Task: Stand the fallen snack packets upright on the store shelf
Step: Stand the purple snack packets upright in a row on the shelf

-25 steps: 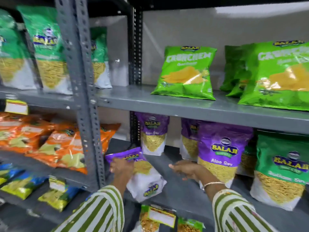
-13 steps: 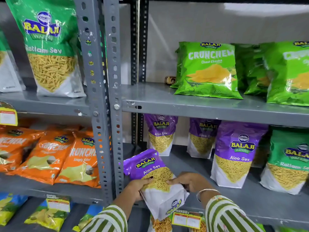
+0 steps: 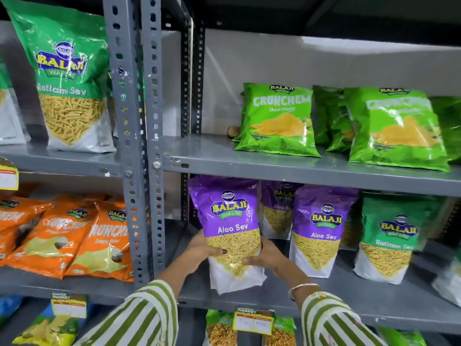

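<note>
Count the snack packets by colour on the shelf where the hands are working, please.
Purple packets: 3
Green packet: 1
Cut-off packet at the right edge, colour unclear: 1
Total: 5 in view; more may be hidden behind them.

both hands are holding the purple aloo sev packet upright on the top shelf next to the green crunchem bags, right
Not quite. The head view shows the left hand and right hand holding the purple Aloo Sev packet upright on the grey metal shelf below the green Crunchem bags, beside other purple packets.
</note>
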A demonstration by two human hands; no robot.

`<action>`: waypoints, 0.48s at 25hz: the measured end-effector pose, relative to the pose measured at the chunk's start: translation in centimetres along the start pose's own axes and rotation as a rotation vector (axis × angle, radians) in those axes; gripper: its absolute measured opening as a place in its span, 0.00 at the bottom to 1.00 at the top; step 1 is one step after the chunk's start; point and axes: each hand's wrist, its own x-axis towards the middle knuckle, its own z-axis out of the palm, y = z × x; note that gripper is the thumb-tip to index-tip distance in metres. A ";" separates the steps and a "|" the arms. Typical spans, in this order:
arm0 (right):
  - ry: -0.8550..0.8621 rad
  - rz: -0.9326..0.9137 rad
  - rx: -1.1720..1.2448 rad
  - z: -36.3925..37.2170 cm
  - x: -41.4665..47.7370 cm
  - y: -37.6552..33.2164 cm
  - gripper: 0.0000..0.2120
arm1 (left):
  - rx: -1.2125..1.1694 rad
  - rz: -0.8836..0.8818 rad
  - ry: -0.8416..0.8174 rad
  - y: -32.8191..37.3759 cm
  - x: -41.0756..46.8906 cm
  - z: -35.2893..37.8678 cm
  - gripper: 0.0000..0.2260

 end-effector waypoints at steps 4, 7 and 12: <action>0.087 -0.113 0.013 -0.4 0.6 2.3 0.56 | 0.099 0.030 0.093 0.6 -0.3 1.6 0.34; 0.126 -0.132 0.029 -0.5 0.3 2.0 0.53 | 0.181 0.043 0.138 0.9 0.0 2.4 0.30; 0.203 -0.132 0.027 -1.3 1.5 1.1 0.38 | 0.355 0.090 0.225 1.4 2.4 3.2 0.27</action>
